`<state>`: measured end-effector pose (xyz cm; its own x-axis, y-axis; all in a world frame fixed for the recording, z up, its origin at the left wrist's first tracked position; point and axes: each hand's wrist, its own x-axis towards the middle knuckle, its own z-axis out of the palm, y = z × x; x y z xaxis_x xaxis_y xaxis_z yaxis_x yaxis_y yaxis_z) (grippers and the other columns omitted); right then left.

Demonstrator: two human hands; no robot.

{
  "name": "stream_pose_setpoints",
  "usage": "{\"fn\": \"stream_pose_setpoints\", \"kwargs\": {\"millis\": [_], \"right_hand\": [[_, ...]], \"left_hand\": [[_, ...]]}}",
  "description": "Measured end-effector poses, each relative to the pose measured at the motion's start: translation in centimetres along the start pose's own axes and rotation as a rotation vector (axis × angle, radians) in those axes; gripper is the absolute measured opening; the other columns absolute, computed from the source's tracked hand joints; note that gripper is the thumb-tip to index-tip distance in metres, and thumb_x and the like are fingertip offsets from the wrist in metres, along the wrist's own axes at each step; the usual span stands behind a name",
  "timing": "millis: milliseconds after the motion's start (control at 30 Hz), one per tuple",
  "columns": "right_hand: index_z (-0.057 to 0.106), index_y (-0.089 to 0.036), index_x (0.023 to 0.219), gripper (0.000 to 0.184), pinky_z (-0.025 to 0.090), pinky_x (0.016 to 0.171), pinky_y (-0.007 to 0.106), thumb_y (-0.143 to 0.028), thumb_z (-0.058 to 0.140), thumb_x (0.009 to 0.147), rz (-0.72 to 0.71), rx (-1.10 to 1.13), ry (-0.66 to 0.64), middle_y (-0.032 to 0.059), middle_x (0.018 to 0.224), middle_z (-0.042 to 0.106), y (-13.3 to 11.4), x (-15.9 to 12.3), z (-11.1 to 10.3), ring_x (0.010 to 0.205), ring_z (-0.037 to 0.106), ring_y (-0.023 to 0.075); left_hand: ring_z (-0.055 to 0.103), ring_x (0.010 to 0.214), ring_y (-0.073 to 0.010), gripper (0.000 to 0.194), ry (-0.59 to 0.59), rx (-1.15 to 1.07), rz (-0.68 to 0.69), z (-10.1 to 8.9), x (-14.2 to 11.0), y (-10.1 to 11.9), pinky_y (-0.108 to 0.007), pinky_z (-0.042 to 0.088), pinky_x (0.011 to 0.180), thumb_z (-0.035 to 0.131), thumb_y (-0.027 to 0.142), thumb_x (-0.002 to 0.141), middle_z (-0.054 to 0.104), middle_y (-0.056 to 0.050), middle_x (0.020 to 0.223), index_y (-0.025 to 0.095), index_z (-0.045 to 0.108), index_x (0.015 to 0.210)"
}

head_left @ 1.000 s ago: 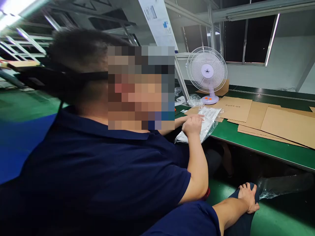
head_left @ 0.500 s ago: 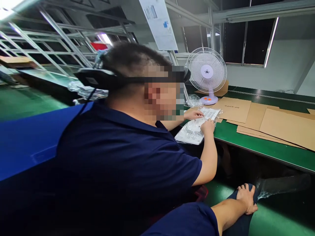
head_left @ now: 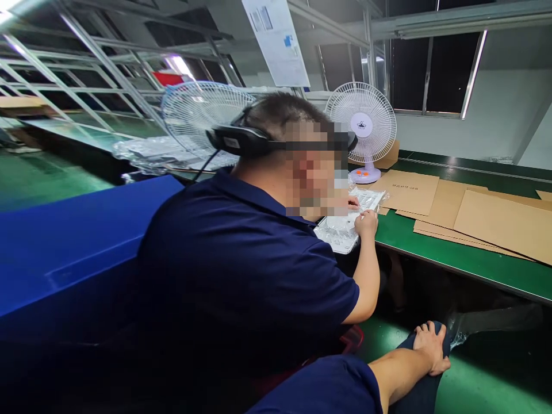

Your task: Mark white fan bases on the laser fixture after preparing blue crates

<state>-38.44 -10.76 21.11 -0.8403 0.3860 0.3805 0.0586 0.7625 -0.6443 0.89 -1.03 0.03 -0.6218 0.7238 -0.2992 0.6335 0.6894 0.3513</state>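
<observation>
My left hand (head_left: 431, 347) rests on my knee in dark trousers at the bottom right, fingers spread loosely over it and holding nothing. My right hand is out of view. A person in a navy shirt (head_left: 241, 270) with a headset sits close in front of me, facing the green table (head_left: 457, 259). Both of that person's hands are on a white part in a clear plastic bag (head_left: 345, 230) at the table's edge.
A white desk fan (head_left: 361, 129) stands on the table behind the bag. Another fan guard (head_left: 194, 115) shows behind the person's head. Flat cardboard sheets (head_left: 495, 218) lie along the table. A blue surface (head_left: 64, 247) fills the left. A clear plastic bag (head_left: 495, 322) lies under the table.
The person in front has leaned away from me toward the table, uncovering the second fan. Their hands have shifted on the bagged part. My left hand has stayed on my knee.
</observation>
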Motion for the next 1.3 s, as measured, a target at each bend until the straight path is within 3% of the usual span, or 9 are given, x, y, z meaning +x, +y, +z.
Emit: {"fn": "stream_pose_setpoints", "kwargs": {"millis": [500,867,1300], "right_hand": [[0.075,-0.012,0.124,0.028,0.033,0.106,0.031,-0.023,0.056,0.107,0.000,0.107,0.018,0.0025,0.137,0.065,0.9,0.9,1.9,0.123,0.038,0.0159],[0.073,-0.009,0.124,0.028,0.032,0.105,0.032,-0.022,0.053,0.110,-0.005,0.128,0.036,0.0011,0.136,0.065,0.9,0.7,1.8,0.118,0.037,0.0140],[0.071,-0.006,0.123,0.032,0.031,0.101,0.029,-0.007,0.056,0.096,-0.008,0.142,0.036,-0.0006,0.134,0.068,0.6,0.6,1.3,0.115,0.036,0.0125]], "left_hand": [[0.051,0.138,-0.0572,0.109,-0.018,0.035,0.016,-0.4,-0.4,0.0,-0.072,0.037,0.110,0.062,0.072,0.076,0.042,-0.028,0.168,0.024,0.037,0.171],[0.052,0.137,-0.0581,0.106,-0.029,0.035,0.012,-1.2,-0.8,0.3,-0.072,0.037,0.109,0.063,0.070,0.077,0.043,-0.030,0.168,0.023,0.039,0.169],[0.053,0.136,-0.0578,0.105,-0.019,0.037,0.020,-0.8,-0.5,0.1,-0.071,0.037,0.108,0.062,0.070,0.078,0.043,-0.031,0.167,0.023,0.039,0.169]]}}
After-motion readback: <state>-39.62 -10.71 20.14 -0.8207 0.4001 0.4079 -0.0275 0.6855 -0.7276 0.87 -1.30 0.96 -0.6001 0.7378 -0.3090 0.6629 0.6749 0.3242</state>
